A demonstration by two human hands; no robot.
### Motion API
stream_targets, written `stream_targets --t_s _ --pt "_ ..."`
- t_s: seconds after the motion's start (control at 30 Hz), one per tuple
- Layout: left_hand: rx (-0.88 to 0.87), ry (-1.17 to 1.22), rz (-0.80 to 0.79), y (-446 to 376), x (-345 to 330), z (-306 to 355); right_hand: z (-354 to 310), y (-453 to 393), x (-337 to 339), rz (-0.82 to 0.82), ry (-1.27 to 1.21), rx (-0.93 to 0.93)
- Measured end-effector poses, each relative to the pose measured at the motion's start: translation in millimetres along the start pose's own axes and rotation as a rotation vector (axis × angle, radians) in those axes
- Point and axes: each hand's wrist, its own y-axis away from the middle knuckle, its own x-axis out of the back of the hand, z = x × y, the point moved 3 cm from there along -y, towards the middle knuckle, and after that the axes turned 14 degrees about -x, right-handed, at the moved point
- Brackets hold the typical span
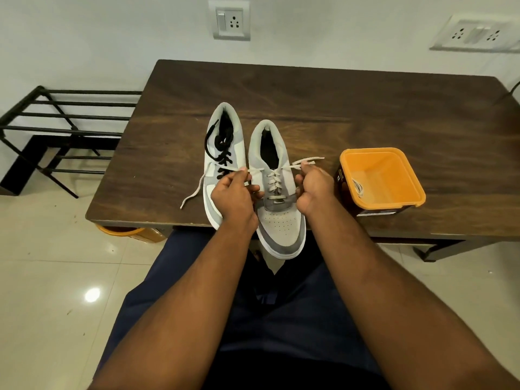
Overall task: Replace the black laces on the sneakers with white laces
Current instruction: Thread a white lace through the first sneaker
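Note:
Two grey and white sneakers lie side by side on the dark wooden table (365, 108), toes toward me. The left sneaker (225, 128) carries a black lace (222, 147) in its upper eyelets. The right sneaker (281, 220) is threaded with a white lace (274, 182), and its toe hangs over the table's front edge. My left hand (235, 192) pinches the lace's left end, whose tail trails off to the left. My right hand (313, 187) grips the right end, whose tip sticks out to the right.
An open orange tub (405, 201) with a white lace (358, 188) inside stands right of the sneakers. A black metal rack (64, 128) stands on the floor at the left. An orange object (123, 230) shows under the table's front edge. My dark trousers fill the foreground.

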Motion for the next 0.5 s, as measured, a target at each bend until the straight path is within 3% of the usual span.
stream_targets --t_s 0.13,0.23,0.3,0.37,0.43,0.5 --pt "-0.060 0.003 0.000 -0.3 -5.1 10.2 0.6 0.1 1.1 -0.084 0.032 0.055" --pt "-0.107 0.037 -0.133 -4.2 -18.1 31.7 -7.8 9.2 -1.7 -0.231 0.088 0.175" --pt "-0.243 -0.206 -0.314 -9.4 -27.7 44.3 -10.8 18.3 -4.3 -0.339 0.219 0.331" --pt "-0.406 -0.509 -0.602 -7.1 -39.9 57.7 -15.3 27.1 -6.9 -0.431 0.376 0.540" --pt "-0.401 -0.657 -0.845 -1.5 -48.5 66.7 -23.8 33.7 -7.7 -0.465 0.541 0.735" --pt "-0.316 -0.705 -0.951 -1.3 -49.7 72.0 -34.4 36.4 -6.6 -0.475 0.687 0.858"
